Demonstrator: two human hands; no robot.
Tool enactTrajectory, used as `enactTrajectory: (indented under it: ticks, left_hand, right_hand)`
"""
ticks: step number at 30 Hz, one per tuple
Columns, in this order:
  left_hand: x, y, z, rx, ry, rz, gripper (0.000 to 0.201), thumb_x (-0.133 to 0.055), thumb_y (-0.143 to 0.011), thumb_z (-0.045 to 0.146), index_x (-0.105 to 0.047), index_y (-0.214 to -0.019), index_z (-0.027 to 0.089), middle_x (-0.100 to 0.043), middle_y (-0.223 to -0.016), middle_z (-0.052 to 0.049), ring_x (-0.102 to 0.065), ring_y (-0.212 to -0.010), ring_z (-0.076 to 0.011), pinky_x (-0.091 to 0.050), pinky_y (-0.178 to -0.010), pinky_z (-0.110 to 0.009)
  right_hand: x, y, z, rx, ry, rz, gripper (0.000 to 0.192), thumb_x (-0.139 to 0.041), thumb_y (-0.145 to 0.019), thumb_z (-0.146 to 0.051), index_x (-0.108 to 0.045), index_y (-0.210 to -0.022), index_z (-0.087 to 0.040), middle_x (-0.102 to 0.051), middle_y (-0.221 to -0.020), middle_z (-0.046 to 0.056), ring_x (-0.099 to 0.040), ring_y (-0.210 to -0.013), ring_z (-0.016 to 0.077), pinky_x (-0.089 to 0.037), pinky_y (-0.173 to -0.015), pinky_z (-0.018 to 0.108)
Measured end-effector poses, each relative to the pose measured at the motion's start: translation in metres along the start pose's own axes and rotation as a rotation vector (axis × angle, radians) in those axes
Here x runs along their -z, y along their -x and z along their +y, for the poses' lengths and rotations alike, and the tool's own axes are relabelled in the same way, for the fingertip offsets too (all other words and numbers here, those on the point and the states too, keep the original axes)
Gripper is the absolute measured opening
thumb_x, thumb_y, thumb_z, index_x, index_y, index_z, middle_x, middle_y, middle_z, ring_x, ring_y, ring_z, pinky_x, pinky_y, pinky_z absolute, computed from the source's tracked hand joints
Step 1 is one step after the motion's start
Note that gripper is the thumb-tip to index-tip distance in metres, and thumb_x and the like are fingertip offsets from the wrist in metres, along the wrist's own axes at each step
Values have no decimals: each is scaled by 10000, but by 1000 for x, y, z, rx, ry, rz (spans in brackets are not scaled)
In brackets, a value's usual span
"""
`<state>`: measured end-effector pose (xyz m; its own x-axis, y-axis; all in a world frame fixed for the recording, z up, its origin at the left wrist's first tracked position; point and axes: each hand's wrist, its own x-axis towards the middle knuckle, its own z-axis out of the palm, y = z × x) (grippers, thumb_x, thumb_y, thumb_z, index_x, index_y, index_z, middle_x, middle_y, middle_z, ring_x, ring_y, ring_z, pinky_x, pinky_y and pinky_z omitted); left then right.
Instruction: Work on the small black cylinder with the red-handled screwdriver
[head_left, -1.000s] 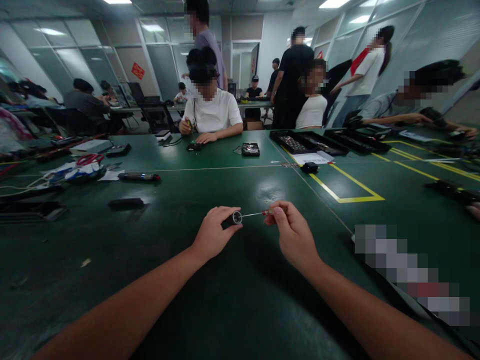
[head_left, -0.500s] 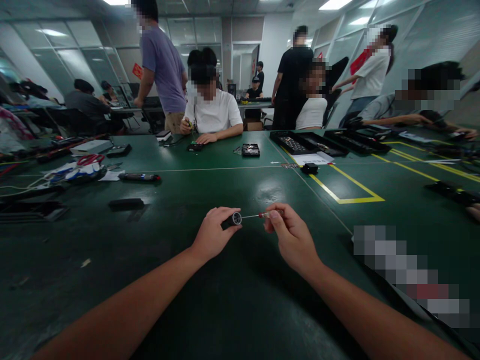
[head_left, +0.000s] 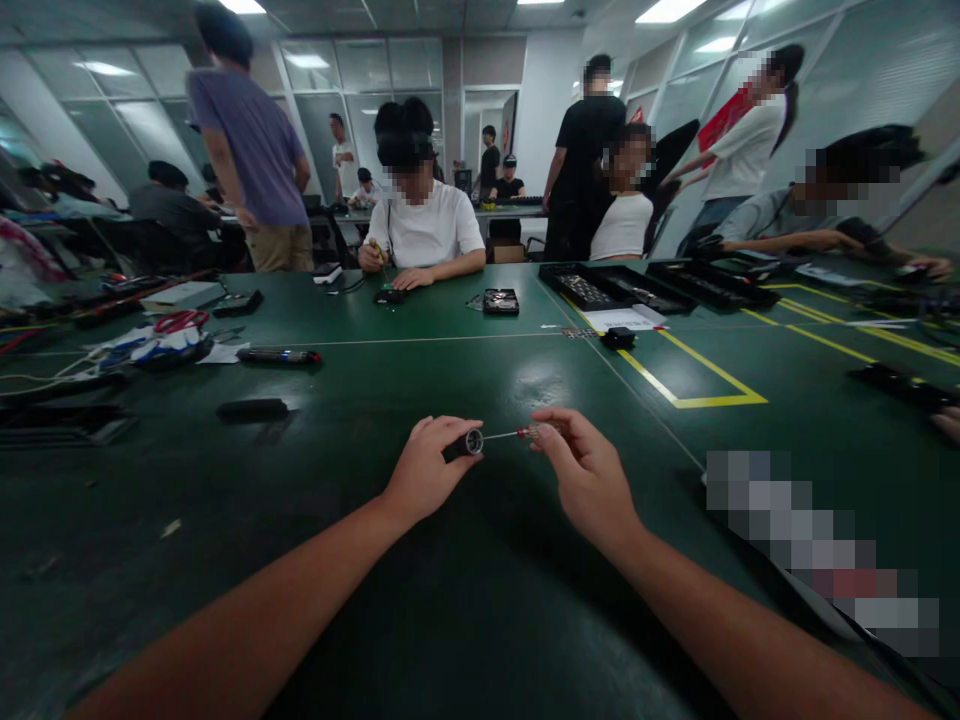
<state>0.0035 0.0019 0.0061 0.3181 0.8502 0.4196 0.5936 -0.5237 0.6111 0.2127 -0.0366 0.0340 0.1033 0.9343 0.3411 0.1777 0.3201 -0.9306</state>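
Note:
My left hand (head_left: 429, 465) is closed around a short black cylinder (head_left: 472, 442) with a pale ring at its round end, which faces right. The cylinder's exact kind does not show, and my fingers cover most of it. Between thumb and fingers, my right hand (head_left: 589, 470) grips a screwdriver (head_left: 527, 432) with a clear and red handle. Its thin metal shaft points left to the ringed end of the cylinder. Whether the tip touches the inside is too small to tell. Both hands are above the green table (head_left: 465, 620).
A black bar (head_left: 253, 410) and a dark pen-shaped tool (head_left: 279, 356) lie left, near gloves and cables. A small black block (head_left: 619, 338) stands beside yellow tape. Black trays (head_left: 592, 287) sit far right. Across the table a person (head_left: 427, 230) works on a small device.
My hands stay almost in place, with the screwdriver still at the cylinder's end. In the background, a person in a purple shirt has moved left.

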Motion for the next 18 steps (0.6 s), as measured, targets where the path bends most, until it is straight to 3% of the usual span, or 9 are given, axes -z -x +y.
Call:
enactTrajectory:
  ticks: [6,9,13,15,18]
  left_hand:
    - [-1,1,1,-13,-9,-11,416,-786,-819,150,-698,-1209,261,-723,-1183,-42,-646,-1131,-240,-360,-1136,-585]
    - [0,1,2,6,-17,-27,404,-774,-835,159,-693,-1219,256,-717,-1195,-45,-640,-1140,-242,-346,-1146,-595]
    - [2,1,2,4,-20,-20,413,-760,-856,182,-676,-1252,261,-705,-1218,-51,-627,-1163,-242,-335,-1155,-599]
    - [2,1,3,6,-22,-27,409,-758,-859,187,-675,-1253,262,-705,-1215,-55,-628,-1160,-245,-336,-1150,-606]
    - [2,1,5,5,-18,-41,406,-772,-844,177,-685,-1233,257,-713,-1198,-55,-637,-1144,-249,-336,-1144,-616]
  right_hand:
    - [0,2,-4,-11,73,-39,329,-498,-990,-484,-681,-953,-212,-549,-608,-28,-522,-550,147,-410,-522,284]
    - [0,2,-3,-8,78,-29,271,-533,-976,-443,-677,-995,-214,-631,-711,0,-565,-608,155,-433,-552,289]
    - [0,2,0,31,2,-7,208,-566,-958,-389,-635,-1070,-228,-698,-899,36,-643,-788,186,-509,-704,326]
    - [0,3,0,37,-5,-16,208,-557,-967,-399,-635,-1062,-231,-688,-884,31,-640,-795,184,-513,-724,331]
    - [-2,5,-3,16,-4,-30,245,-535,-984,-447,-635,-1055,-234,-633,-763,1,-591,-677,164,-484,-632,306]
